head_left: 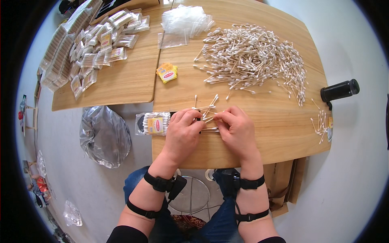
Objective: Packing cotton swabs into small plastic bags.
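My left hand (183, 131) and my right hand (237, 128) meet at the near edge of a wooden table (279, 133). Both pinch a small bunch of cotton swabs (206, 113) with wooden sticks, whose ends fan out above my fingers. My left hand also presses on a small dark object, mostly hidden under it. Just left of that hand lies a clear packet of cotton swabs (154, 123) with a red and yellow label, overhanging the table's edge. A big loose heap of cotton swabs (253, 58) lies farther back on the table.
Empty clear bags (184, 22) are piled at the back, with yellow label stickers (167, 73) nearby. A second table (121, 81) at the left holds several filled packets (97, 44). A black cylinder (339, 90) and stray swabs (321, 121) sit at the right edge. A crumpled plastic bag (104, 135) lies on the floor.
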Demonstrator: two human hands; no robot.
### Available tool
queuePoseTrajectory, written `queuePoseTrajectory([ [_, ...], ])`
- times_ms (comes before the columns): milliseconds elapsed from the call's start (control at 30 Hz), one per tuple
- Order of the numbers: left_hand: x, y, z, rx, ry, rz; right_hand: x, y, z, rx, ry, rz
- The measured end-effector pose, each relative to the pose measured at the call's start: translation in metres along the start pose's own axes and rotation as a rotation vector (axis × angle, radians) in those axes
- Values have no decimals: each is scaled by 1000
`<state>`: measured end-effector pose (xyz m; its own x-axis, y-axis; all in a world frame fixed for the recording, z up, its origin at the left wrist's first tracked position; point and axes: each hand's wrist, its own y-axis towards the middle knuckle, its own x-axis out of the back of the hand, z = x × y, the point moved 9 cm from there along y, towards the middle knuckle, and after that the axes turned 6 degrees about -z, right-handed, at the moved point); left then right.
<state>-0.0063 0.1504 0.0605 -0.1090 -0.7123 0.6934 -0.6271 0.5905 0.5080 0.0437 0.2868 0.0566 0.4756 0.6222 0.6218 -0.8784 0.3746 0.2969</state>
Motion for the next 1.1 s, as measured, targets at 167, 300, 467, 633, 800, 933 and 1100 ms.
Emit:
queuePoseTrajectory([
  [167,3,0,-1,4,-35,18,2,0,-8,-11,-75,22],
  [300,1,-3,-5,-49,-50,76,11,1,-12,-28,-119,21],
  [467,2,-6,-7,-76,-32,94,10,2,-12,-18,-126,35],
  [633,1,-3,-3,1,-72,99,11,3,-11,-14,-130,44],
  [800,0,-2,-3,-1,-55,95,12,3,-9,-2,-108,38],
  [933,0,-2,-2,-18,-26,85,11,3,-9,12,-101,29],
  [1100,-1,0,-3,-9,-5,97,13,3,-11,-1,-85,42],
])
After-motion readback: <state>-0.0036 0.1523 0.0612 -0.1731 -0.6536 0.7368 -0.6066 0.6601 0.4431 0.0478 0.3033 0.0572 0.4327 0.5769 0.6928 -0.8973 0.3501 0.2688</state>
